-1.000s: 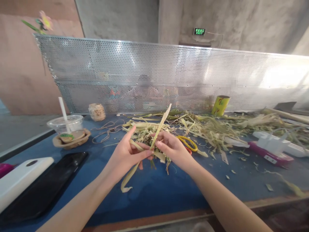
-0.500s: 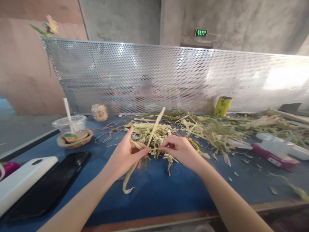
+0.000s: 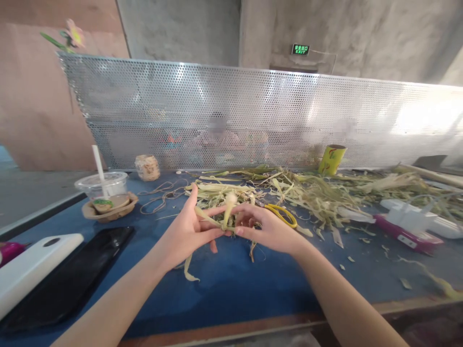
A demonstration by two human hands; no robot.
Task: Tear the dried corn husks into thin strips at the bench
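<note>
Between my hands is a pale green strip of dry plant leaf [image 3: 228,211], like corn husk, bent and standing up from my fingertips. My left hand [image 3: 188,236] pinches it between thumb and fingers, and a curled tail of leaf [image 3: 189,270] hangs below that hand. My right hand [image 3: 265,226] meets it from the other side, its thumb and fingers closed round the strip near the left fingertips. Just behind lies a heap of leaf shreds [image 3: 213,192], partly hidden by the hands. Yellow-handled scissors [image 3: 282,215] lie beside my right hand.
At left are a lidded plastic cup [image 3: 104,190] with a straw, a black phone [image 3: 68,279] and a white power bank-like block [image 3: 39,265]. More dry leaves [image 3: 318,193], a yellow tin [image 3: 332,160] and a purple-and-white power strip [image 3: 408,233] lie right. A perforated metal screen [image 3: 231,106] stands behind.
The upright strip has tipped toward me and looks shorter. My right hand has moved slightly left and its fingers have opened out around the strip. More of the scissors' yellow handle shows.
</note>
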